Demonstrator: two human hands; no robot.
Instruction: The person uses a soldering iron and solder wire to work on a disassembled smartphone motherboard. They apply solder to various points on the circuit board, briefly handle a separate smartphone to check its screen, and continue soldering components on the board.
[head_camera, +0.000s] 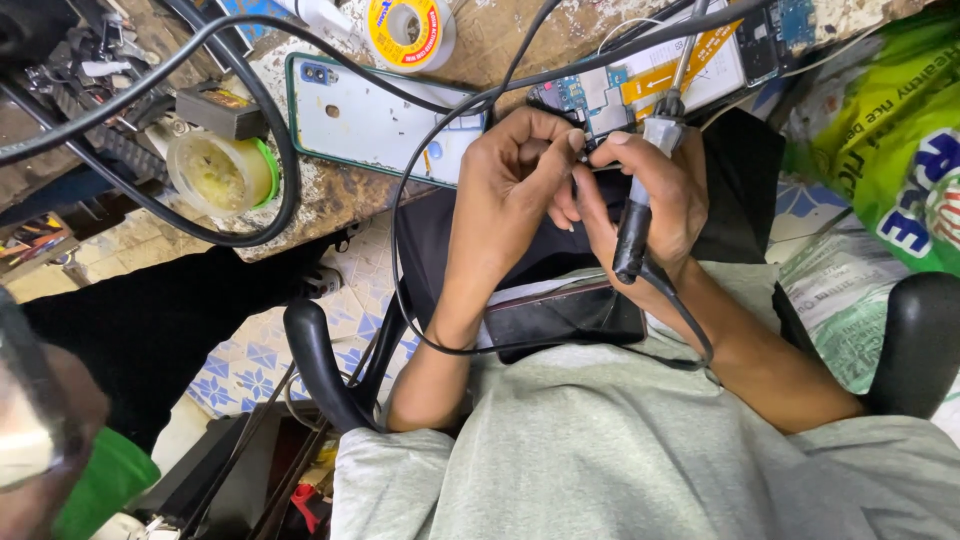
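Soldering over the opened phone (640, 85)
My right hand (650, 200) grips the soldering iron (640, 190); left hand (515, 175) fingers pinch something tiny, board still exposed.

Black-handled soldering iron (640, 190), upright in right grip, tip over circuit board (590, 95)

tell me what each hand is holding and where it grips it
Right hand grips a soldering iron around its black handle. Left hand pinches something too small to tell.

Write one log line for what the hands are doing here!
left hand: pinches small part | right hand: holds soldering iron | phone: lies on lap | bench: circuit board
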